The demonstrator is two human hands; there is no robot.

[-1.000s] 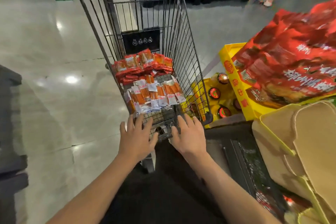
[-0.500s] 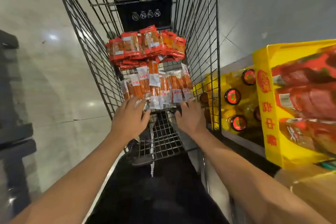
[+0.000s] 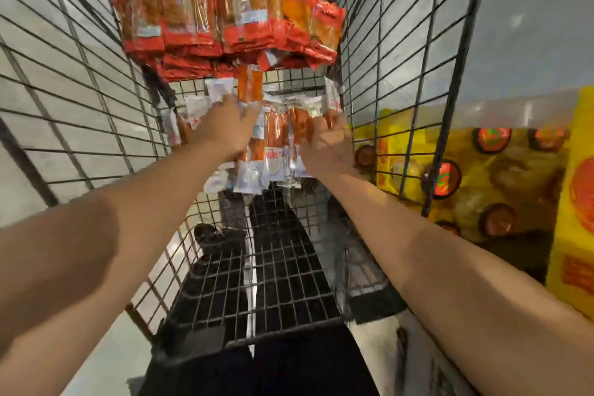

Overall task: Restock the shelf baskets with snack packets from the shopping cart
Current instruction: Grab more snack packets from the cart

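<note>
Fingers (image 3: 239, 112) of both hands are spreading over the clear sausage packets (image 3: 276, 151) lying in the cart (image 3: 96, 125), grip unclear through blur, and the slick loose pile is likely sliding apart if scooped unevenly.

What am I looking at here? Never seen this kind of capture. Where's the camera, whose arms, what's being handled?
There is no robot. A person wears a wide-angle camera on the head, looking forward and down, so the two bare arms entering from the bottom are their own. They are reaching into a wire shopping cart. At its far end sits a stack of red snack packets; nearer lies a pile of clear packets with orange sticks inside. The left hand and the right hand are both on that nearer pile, seemingly gathering it; motion blur hides whether the fingers have closed. Beyond the cart's right side stand yellow display boxes holding dark-lidded tubs.
</note>
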